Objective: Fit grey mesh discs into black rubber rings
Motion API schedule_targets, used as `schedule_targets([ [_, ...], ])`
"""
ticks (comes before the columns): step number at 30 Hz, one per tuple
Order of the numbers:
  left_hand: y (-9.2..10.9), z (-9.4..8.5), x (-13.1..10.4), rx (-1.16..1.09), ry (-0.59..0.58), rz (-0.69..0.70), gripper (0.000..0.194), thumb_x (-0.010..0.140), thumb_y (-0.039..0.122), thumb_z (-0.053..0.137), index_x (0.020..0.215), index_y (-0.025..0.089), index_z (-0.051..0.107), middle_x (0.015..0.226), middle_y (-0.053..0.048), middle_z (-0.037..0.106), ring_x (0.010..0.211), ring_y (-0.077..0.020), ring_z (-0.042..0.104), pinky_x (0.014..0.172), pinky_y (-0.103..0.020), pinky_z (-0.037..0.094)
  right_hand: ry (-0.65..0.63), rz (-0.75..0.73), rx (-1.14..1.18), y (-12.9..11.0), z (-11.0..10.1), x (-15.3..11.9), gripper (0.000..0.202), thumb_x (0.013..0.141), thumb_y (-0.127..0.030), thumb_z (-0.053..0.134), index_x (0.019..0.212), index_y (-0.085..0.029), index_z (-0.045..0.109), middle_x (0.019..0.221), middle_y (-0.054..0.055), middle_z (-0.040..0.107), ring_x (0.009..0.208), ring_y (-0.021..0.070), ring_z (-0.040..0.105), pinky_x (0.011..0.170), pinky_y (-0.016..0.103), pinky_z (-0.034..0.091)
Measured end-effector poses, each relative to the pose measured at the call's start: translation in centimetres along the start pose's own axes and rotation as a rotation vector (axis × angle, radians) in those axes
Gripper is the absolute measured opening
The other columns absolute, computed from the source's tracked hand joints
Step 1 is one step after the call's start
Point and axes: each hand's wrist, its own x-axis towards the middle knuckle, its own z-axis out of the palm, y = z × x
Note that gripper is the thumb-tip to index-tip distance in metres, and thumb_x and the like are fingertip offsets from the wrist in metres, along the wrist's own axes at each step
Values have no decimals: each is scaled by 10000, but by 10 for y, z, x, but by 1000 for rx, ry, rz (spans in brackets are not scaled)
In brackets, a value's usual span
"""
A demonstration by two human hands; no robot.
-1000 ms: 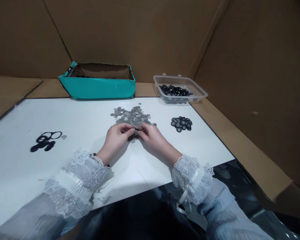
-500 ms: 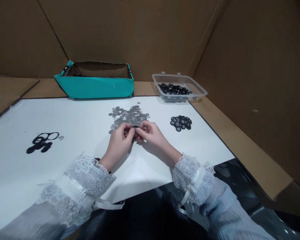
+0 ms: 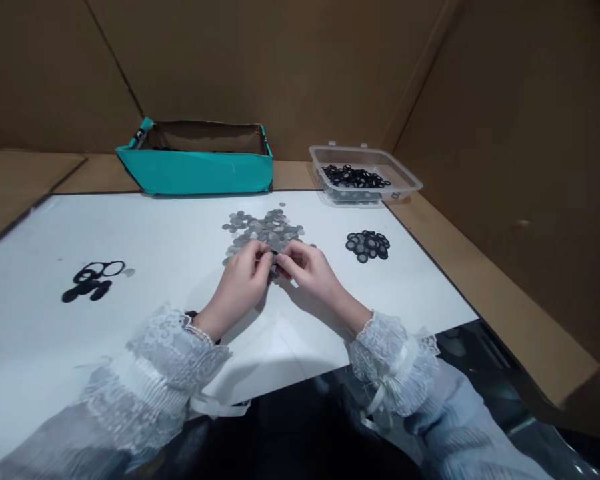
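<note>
Between my two hands a small black ring [image 3: 274, 253] shows, mostly covered by fingers. My left hand [image 3: 247, 273] pinches its left side with thumb and fingertips. From the other side my right hand [image 3: 307, 270] is closed on it too. Just beyond and beneath the fingertips spreads a pile of thin grey discs [image 3: 265, 227]. Further right sits a small heap of black rings with grey centres [image 3: 368, 246]. Off to the left lie several black discs and rings [image 3: 87, 283], with a grey disc [image 3: 129, 272] beside them.
A teal-sided cardboard box [image 3: 200, 173] stands at the back; its contents barely show. To its right, a clear plastic container [image 3: 400, 179] holds many black rings. Cardboard walls [image 3: 290, 73] enclose the white table [image 3: 170, 233] at the back and right.
The whole view has shifted slightly, so the table things appear a little further right. Both hands stay together at the black ring, with the right fingers slightly repositioned.
</note>
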Motion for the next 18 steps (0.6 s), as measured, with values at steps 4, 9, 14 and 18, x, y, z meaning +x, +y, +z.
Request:
schedule_targets([
  [4,-2,5,-3,-25,75,10,118,877,297,398,798,218,436,787,-39,572,754,-202,570,694,-341,453,-28,37,135,0,8,0,246,878,-383,515,719,-198,485,634,-16,544,603,115,530,576,249,433],
  [9,0,1,0,36,19,50,148,866,304,414,775,208,481,750,-38,592,717,-193,574,669,-329,452,68,55,125,1,8,3,255,849,-393,550,703,-186,521,622,-17,522,583,109,498,549,241,412],
  [14,2,-12,10,68,-133,106,148,786,295,516,772,191,620,720,-24,662,673,-174,600,630,-288,451,37,51,-34,5,0,2,293,851,-388,551,646,-186,493,588,-21,484,563,107,452,520,239,353],
  [18,-1,-15,13,-30,-138,13,162,746,313,548,734,180,641,714,-29,684,630,-162,607,584,-268,453,-21,126,106,6,-2,3,246,845,-381,529,698,-185,512,585,-21,499,531,106,464,509,241,375],
])
